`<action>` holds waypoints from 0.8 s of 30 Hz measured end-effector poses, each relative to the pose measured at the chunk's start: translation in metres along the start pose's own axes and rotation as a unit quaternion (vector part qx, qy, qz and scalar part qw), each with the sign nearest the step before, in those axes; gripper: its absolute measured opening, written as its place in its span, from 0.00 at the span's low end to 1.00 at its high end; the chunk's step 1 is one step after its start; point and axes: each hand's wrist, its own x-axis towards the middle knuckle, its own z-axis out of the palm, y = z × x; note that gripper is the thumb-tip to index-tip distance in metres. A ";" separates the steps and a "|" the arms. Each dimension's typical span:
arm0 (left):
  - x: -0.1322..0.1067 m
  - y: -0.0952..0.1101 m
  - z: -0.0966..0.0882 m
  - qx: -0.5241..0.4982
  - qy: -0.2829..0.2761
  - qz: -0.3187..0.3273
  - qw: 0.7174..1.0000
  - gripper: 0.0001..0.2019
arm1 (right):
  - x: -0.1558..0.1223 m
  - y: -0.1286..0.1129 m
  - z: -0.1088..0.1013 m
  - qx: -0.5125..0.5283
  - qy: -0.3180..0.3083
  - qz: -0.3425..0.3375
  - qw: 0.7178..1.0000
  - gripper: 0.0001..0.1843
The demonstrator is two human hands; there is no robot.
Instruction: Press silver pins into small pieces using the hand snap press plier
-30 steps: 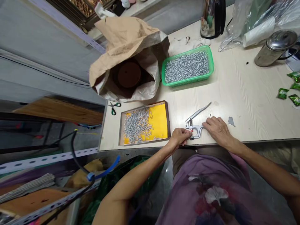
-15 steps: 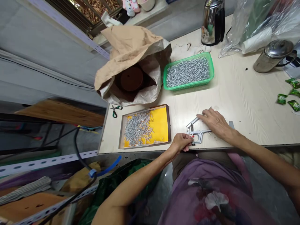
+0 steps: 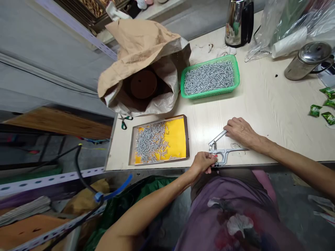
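Note:
A metal hand press tool (image 3: 222,152) lies at the near edge of the pale table (image 3: 274,104). My left hand (image 3: 202,162) is pinched at the tool's jaw end, where a small red part shows. What its fingers hold is too small to make out. My right hand (image 3: 239,130) rests palm down on the tool's upper lever, fingers curled over it. To the left of the tool lies a flat brown tray (image 3: 185,134) with a yellow bottom and a heap of small metal screws (image 3: 150,141).
A green basket (image 3: 235,68) full of screws stands further back. An open brown sack (image 3: 142,59) sits at the table's left end, with green-handled scissors (image 3: 123,121) by it. A kettle (image 3: 239,21), a steel pot (image 3: 307,61), plastic bags and green candy wrappers (image 3: 323,104) occupy the right.
My right hand moved from the tool's lower handle up onto the raised lever and has pushed it down. My left hand stayed pinched at the jaw.

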 end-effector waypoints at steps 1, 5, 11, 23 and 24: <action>-0.001 0.000 0.000 -0.002 -0.001 0.000 1.000 0.11 | -0.004 0.001 -0.001 0.011 -0.003 -0.001 1.000 0.12; -0.003 0.002 0.001 -0.009 0.004 0.002 1.000 0.10 | -0.024 0.006 -0.001 0.039 -0.009 -0.028 0.999 0.43; -0.006 0.002 0.002 -0.015 0.011 0.001 1.000 0.10 | -0.040 0.009 0.006 0.046 -0.017 -0.053 0.997 0.54; -0.003 -0.009 0.000 0.000 0.021 0.000 1.000 0.09 | -0.041 -0.006 -0.008 0.012 -0.020 -0.014 1.000 0.32; -0.004 -0.011 -0.001 0.023 0.033 0.017 0.999 0.11 | -0.042 -0.007 -0.009 0.010 -0.023 -0.011 1.000 0.31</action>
